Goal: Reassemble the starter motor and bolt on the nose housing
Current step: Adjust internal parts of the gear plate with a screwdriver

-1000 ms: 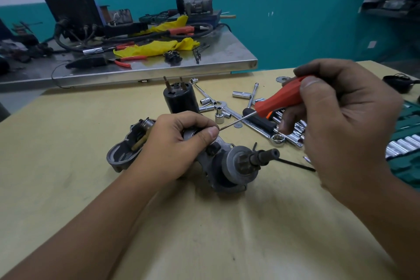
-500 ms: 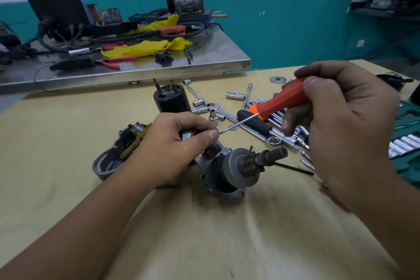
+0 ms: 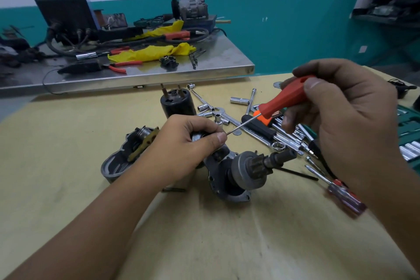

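Note:
The grey starter motor assembly (image 3: 241,173) lies on the yellow table, its pinion gear and shaft pointing right. My left hand (image 3: 181,150) grips its upper part, thumb beside the tool tip. My right hand (image 3: 345,125) holds an orange-handled screwdriver (image 3: 284,100) whose thin shaft slants down-left to the motor by my left thumb. An open grey housing (image 3: 118,161) with a brass part lies to the left, partly hidden by my left hand. A black cylindrical motor body (image 3: 177,102) stands upright behind.
Sockets, wrenches and extension bars (image 3: 250,118) are scattered behind the motor. A red-and-clear screwdriver (image 3: 341,195) lies at the right, next to a green socket case (image 3: 409,134). A steel bench (image 3: 136,70) with tools, yellow cloth and a black machine stands behind.
The view shifted slightly. Both hands keep their hold; the screwdriver tip stays at the motor by my left thumb.

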